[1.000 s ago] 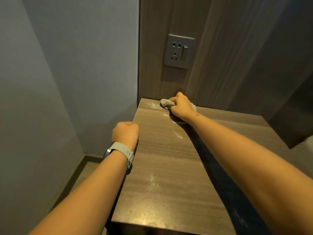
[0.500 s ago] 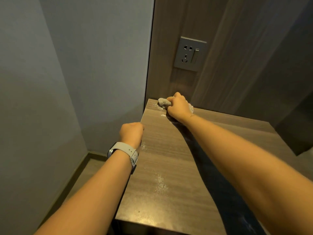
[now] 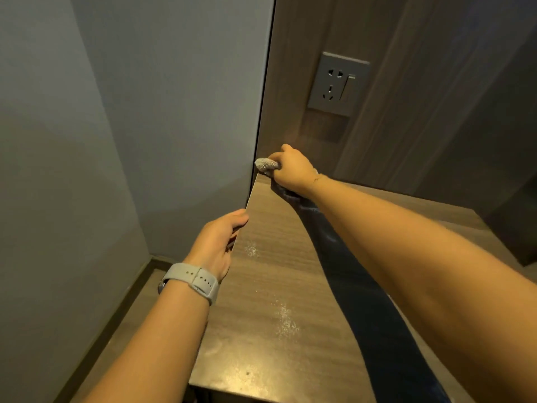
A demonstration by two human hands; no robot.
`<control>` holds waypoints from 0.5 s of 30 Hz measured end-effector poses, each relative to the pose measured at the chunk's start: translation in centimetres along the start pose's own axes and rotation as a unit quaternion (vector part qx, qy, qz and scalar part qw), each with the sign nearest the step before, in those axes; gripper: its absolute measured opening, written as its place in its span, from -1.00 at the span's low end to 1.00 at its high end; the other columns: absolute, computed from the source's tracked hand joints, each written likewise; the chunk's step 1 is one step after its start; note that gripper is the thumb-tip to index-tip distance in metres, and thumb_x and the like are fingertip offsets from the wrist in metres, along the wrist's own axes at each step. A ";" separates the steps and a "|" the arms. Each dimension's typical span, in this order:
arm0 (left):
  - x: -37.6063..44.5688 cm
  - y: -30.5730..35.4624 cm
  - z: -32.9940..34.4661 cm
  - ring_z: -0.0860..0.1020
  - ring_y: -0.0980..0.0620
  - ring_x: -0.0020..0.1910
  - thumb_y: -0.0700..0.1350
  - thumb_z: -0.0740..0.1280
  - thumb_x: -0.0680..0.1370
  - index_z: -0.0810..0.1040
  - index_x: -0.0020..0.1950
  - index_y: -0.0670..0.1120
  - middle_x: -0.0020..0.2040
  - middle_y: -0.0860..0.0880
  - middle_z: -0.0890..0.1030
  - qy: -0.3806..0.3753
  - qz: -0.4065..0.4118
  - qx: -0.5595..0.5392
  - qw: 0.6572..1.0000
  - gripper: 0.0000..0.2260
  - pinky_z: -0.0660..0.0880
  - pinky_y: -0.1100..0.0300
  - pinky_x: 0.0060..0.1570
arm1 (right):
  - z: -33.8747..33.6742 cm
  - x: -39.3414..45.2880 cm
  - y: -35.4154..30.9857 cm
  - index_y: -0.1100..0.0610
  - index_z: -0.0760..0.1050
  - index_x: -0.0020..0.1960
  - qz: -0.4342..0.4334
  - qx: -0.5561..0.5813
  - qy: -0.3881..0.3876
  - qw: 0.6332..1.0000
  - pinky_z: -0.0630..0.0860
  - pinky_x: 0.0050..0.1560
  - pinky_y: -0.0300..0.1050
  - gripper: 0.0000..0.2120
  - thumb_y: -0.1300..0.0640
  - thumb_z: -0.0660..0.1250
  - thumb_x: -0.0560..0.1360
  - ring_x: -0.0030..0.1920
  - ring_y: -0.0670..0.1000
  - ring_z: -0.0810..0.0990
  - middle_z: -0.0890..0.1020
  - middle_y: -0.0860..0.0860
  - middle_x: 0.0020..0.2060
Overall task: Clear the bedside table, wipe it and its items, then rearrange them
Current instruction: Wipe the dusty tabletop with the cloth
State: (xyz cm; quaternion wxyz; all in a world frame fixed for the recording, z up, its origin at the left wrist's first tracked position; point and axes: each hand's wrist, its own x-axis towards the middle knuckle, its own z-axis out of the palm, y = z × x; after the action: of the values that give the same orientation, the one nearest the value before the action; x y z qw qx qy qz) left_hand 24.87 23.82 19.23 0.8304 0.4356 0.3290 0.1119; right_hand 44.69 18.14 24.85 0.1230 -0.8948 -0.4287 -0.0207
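Right hand (image 3: 293, 169) grips cloth (image 3: 266, 165) at bedside table (image 3: 276, 286) back-left corner; left hand (image 3: 216, 242) relaxed at table edge

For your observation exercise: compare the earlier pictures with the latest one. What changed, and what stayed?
The left hand opened from a fist and now lies along the bedside table's left edge. The right hand pushed the cloth into the far left corner. Its grip stayed, and the white dust patches remain.

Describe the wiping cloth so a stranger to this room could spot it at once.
Find the brown wood-grain bedside table top and follow its left edge to the far corner, against the dark wood wall panel. There the right hand grips a small crumpled pale grey cloth, the only fabric there.
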 end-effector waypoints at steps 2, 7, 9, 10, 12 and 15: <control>-0.4 -0.1 -0.3 0.63 -0.08 0.09 -0.20 0.30 0.56 0.59 0.25 -0.08 0.08 -0.07 0.68 -0.012 0.031 0.052 0.998 -0.74 0.55 -0.05 0.15 | 0.8 -0.1 0.3 0.15 0.55 0.20 -0.002 0.031 0.011 0.999 0.42 0.12 0.05 -0.73 0.14 0.21 0.56 0.09 0.15 0.44 0.42 0.14 0.04; -2.6 0.4 0.0 0.66 -0.07 0.02 -0.14 0.31 0.55 0.73 -0.11 0.12 -0.05 0.00 0.72 -0.037 0.127 0.187 0.973 -0.78 0.54 -0.12 0.15 | 0.5 -4.1 -0.1 0.13 0.47 0.04 -0.018 0.151 -0.034 0.988 0.48 0.05 -0.04 -0.74 -0.06 0.30 0.52 0.04 -0.01 0.44 0.40 0.02 0.02; -3.4 0.9 -0.1 0.65 -0.08 -0.02 -0.09 0.31 0.55 0.71 -0.21 0.18 -0.09 -0.02 0.72 -0.023 0.144 0.245 0.959 -0.75 0.56 -0.06 0.11 | -0.4 -6.1 -0.7 0.13 0.50 0.05 -0.031 0.178 -0.085 0.980 0.48 0.01 -0.14 -0.74 -0.06 0.30 0.52 -0.01 -0.06 0.45 0.39 -0.06 -0.03; -3.7 1.1 -0.3 0.65 -0.07 -0.05 -0.10 0.30 0.55 0.70 -0.18 0.19 -0.07 -0.04 0.71 -0.018 0.145 0.263 0.954 -0.75 0.57 -0.01 0.06 | -1.3 -6.6 -0.9 0.14 0.55 0.02 -0.036 0.184 -0.131 0.973 0.45 -0.03 -0.19 -0.78 -0.01 0.30 0.54 -0.04 -0.08 0.45 0.39 -0.08 -0.06; -4.3 0.9 -0.8 0.63 -0.01 -0.03 -0.12 0.27 0.57 0.68 0.00 0.17 0.00 -0.05 0.71 -0.011 0.152 0.288 0.945 -0.76 0.56 0.06 0.04 | -3.7 -6.3 -1.6 0.13 0.60 -0.13 -0.045 0.166 -0.200 0.965 0.43 -0.05 -0.16 -0.82 0.07 0.29 0.54 -0.06 -0.07 0.47 0.43 -0.08 -0.06; -4.9 0.1 -1.0 0.62 0.05 0.02 -0.14 0.24 0.60 0.63 0.18 0.08 0.04 0.08 0.68 0.014 0.175 0.305 0.936 -0.76 0.54 0.14 0.03 | -6.0 -3.3 -1.9 0.13 0.59 -0.08 -0.003 0.190 -0.171 0.967 0.46 -0.06 -0.12 -0.90 0.15 0.30 0.52 -0.06 -0.01 0.51 0.53 0.03 0.00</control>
State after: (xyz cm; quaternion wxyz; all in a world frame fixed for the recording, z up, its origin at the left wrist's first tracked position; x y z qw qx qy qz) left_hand 20.55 22.20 21.12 0.6202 0.7168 0.2776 0.1563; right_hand 41.51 15.38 30.56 0.2153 -0.8440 -0.4422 0.2139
